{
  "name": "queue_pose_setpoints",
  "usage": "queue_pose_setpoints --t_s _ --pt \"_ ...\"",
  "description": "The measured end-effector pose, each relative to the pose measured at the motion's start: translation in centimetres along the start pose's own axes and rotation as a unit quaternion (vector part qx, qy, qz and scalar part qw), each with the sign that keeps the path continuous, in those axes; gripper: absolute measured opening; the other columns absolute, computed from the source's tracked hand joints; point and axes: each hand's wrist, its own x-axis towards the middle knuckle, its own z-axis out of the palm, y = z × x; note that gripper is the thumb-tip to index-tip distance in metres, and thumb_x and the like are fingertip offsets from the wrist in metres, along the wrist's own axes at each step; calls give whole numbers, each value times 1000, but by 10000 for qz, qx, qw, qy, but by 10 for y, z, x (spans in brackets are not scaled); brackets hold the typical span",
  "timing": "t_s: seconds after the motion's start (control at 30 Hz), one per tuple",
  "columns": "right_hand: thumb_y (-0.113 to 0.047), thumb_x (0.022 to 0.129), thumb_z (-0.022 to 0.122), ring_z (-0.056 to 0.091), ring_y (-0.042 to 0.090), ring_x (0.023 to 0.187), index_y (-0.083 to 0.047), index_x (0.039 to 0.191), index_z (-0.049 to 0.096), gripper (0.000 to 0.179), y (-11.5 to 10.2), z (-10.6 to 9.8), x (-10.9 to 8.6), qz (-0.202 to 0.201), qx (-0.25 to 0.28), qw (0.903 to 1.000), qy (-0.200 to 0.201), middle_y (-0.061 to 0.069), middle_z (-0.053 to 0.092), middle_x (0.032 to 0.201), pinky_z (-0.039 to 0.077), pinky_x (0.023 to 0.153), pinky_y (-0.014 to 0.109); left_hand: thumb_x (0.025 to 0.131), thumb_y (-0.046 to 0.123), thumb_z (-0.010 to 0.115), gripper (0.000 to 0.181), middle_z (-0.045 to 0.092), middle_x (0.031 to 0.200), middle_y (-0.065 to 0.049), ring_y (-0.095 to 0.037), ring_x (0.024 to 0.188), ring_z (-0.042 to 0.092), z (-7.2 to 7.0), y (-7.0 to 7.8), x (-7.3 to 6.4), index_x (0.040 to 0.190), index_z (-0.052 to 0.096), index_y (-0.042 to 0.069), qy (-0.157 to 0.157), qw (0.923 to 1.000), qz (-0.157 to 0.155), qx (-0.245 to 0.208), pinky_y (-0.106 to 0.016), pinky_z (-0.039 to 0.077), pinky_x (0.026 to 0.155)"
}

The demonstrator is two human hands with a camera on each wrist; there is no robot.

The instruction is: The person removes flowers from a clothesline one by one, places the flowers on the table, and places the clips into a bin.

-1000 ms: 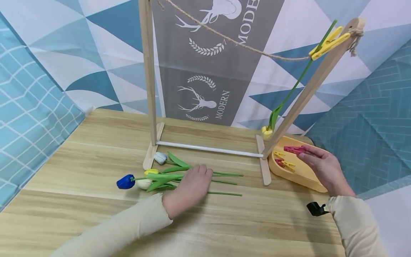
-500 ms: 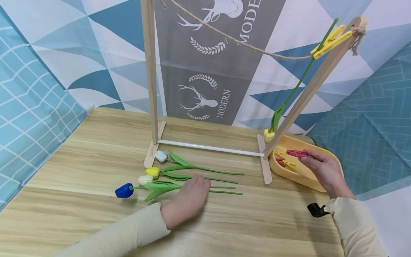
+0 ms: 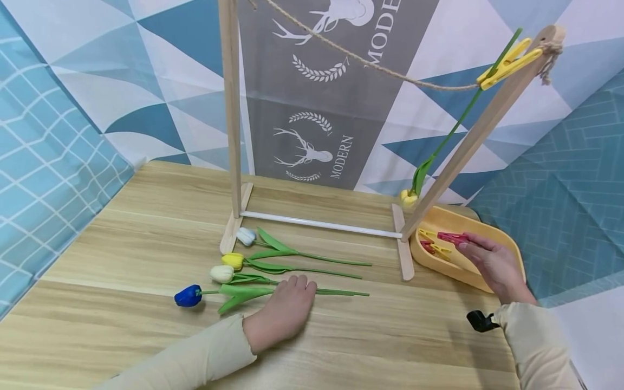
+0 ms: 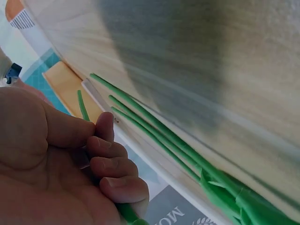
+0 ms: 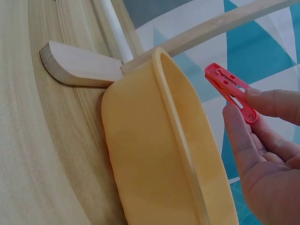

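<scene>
My left hand (image 3: 285, 310) curls its fingers round the green stem of the blue tulip (image 3: 188, 296), low over the wooden table. The left wrist view shows the gripped stem (image 4: 83, 107) between thumb and fingers, apart from the other stems (image 4: 154, 129). Behind it lie a white tulip (image 3: 221, 273), a yellow tulip (image 3: 233, 261) and a pale blue tulip (image 3: 246, 236), heads to the left. At the right, my right hand (image 3: 496, 266) pinches a red clothespin (image 3: 452, 238) between thumb and fingers above the yellow tub (image 3: 463, 272).
A wooden frame with a white crossbar (image 3: 322, 224) stands at the back, a rope (image 3: 361, 58) strung between its posts. A yellow clothespin (image 3: 509, 66) holds another tulip (image 3: 408, 197) head down near the right post (image 3: 480, 138). Inside the tub are yellow and red clothespins (image 3: 441, 252).
My left hand has drawn the blue tulip slightly toward the front, away from the others. The bunched tulips now lie spread apart. The right hand with the red clothespin has hardly moved.
</scene>
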Motion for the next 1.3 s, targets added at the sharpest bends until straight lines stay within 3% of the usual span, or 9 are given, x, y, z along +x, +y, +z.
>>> queue_pose_setpoints --t_s 0.17,0.4,0.63,0.83,1.3 --pt "-5 91 57 67 5 89 -13 106 70 22 1 -3 -1 62 179 9998 76 -7 69 97 53 75 17 73 -3 55 17 40 72 -2 -14 64 33 2 1 -1 85 49 8 -79 9998 -10 -185 -24 27 54" --pt "-4 90 57 68 5 88 -16 99 72 21 5 -7 -1 12 289 9996 49 -6 70 96 53 76 18 76 -1 56 21 46 78 -3 -14 68 39 7 5 -2 95 53 7 -296 9993 11 -220 -26 32 57" --pt "-4 90 58 68 5 88 -14 102 71 20 8 -10 0 80 312 9994 109 -7 70 96 53 76 18 80 2 57 17 47 82 -4 -15 71 41 10 6 -4 96 52 7 -438 9987 -8 -260 -28 34 59" --pt "-1 90 56 68 6 88 -13 99 71 21 11 -12 0 109 467 9988 89 -6 69 95 53 75 19 83 3 54 14 46 82 -4 -17 75 44 10 7 -5 97 53 7 -548 9976 -45 -419 -28 31 60" --pt "-10 86 66 67 4 91 -17 107 69 23 21 -24 9 312 52 9991 293 -9 67 99 52 79 20 83 2 53 17 47 85 -5 -18 78 46 12 6 -5 99 53 6 -573 9971 -83 -497 -30 34 62"
